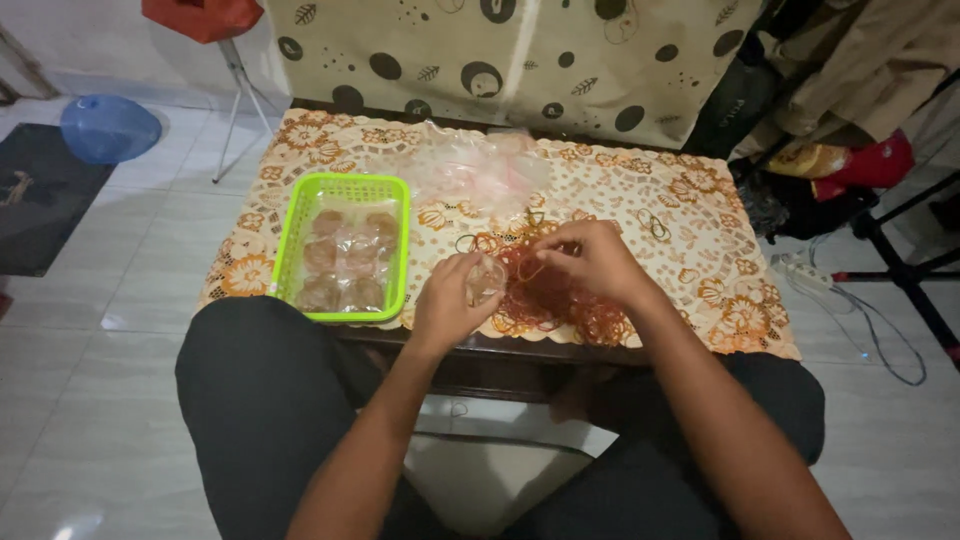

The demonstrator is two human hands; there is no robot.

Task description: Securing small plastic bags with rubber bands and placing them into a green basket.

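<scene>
My left hand point(450, 300) grips a small clear plastic bag point(486, 282) near the front edge of a low table. My right hand point(592, 258) pinches a rubber band point(527, 268) right beside the bag's top. Under both hands lies a pile of orange-red rubber bands point(565, 305) on the patterned tablecloth point(690, 215). To the left stands a green plastic basket point(296, 222) with several clear bags of brown food inside.
A heap of clear plastic bags point(480, 165) lies at the back of the table. Loose rubber bands point(655, 228) sit to the right. A blue lid point(108, 128) and a stand's legs point(235, 95) are on the tiled floor at left; cables point(870, 330) at right.
</scene>
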